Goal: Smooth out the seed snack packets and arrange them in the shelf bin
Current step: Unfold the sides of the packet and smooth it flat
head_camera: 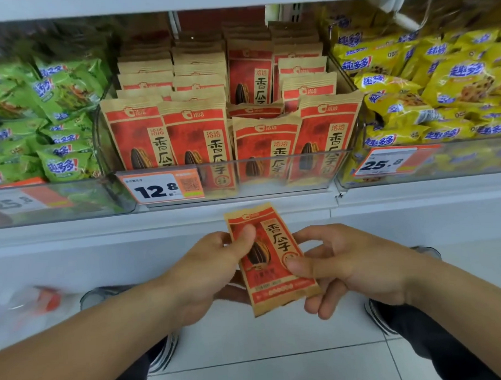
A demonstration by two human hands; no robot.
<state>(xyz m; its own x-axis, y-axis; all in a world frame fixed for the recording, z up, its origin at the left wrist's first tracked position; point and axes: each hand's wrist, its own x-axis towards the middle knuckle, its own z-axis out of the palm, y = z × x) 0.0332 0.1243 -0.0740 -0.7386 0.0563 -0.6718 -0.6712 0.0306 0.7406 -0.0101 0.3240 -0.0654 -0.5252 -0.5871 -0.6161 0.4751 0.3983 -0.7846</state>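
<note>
Below shelf bin (271, 171) | left hand (207, 269), right hand (347, 266) pinch seed packet (271, 258)

Stock as I logged it, by colour. Held packet (271, 258): tan paper edges, red panel, black striped seed, tan strip with black characters. Bin (271, 171): clear, its packets (195, 140) in the same tan and red. Price tag (160, 188): white and orange, black digits. Left bags (61, 166): green, blue-and-white lettering. Right bags (411, 88): yellow, blue lettering. Floor (278, 338): white tile.
</note>
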